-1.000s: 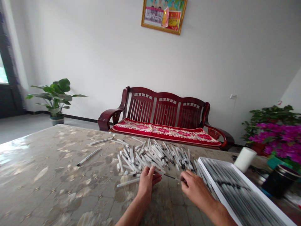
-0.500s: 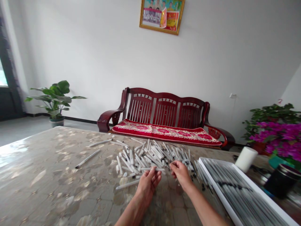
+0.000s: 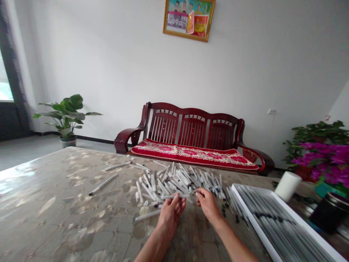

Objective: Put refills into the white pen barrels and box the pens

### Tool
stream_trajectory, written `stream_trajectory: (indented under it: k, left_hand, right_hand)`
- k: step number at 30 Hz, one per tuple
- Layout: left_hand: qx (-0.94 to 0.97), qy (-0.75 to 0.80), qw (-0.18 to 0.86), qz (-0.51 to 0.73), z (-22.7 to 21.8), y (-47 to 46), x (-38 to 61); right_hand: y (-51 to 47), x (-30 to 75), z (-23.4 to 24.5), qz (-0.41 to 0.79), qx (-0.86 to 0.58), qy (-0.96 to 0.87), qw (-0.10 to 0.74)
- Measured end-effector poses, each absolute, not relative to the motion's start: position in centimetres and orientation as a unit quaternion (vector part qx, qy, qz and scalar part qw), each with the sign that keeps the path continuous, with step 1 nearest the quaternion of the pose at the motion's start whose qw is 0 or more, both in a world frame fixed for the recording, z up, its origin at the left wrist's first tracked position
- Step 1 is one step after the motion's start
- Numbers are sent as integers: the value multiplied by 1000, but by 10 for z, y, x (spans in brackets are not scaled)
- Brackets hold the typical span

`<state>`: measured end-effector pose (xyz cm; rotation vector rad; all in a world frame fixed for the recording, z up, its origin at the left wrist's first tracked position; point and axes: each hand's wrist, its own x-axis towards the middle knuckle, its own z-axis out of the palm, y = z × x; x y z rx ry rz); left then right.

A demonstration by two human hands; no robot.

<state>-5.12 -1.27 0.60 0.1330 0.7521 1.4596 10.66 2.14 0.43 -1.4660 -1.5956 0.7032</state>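
A heap of several white pen barrels and caps (image 3: pixel 180 180) lies on the marbled table (image 3: pixel 54 203). My left hand (image 3: pixel 170 213) is palm up at the heap's near edge, its fingertips pinching a white pen barrel (image 3: pixel 177 195) that lies level. My right hand (image 3: pixel 208 203) sits just to the right, fingers curled at the barrel's right end, touching the heap. A white tray (image 3: pixel 272 225) packed with rows of pens stands to the right of both hands.
Loose pens (image 3: pixel 103 183) lie apart on the table's left. A white cup (image 3: pixel 285 186), a dark jar (image 3: pixel 325 216) and pink flowers (image 3: pixel 324 162) stand at the right. Behind the table are a red wooden bench (image 3: pixel 191 142) and a potted plant (image 3: pixel 67 116).
My right hand moved left from beside the tray to the heap, close to my left hand. My left hand has lifted a white pen barrel level between its fingertips.
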Motion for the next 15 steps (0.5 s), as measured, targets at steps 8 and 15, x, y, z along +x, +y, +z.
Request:
stream_trajectory:
  k: [8, 15]
  left_hand:
    - [72, 334, 681, 648, 7, -14, -50]
    - [91, 335, 683, 643, 0, -13, -50]
  right_hand:
    - [-7, 80, 2, 463, -485, -455, 586]
    - [-6, 81, -3, 436, -492, -469, 590]
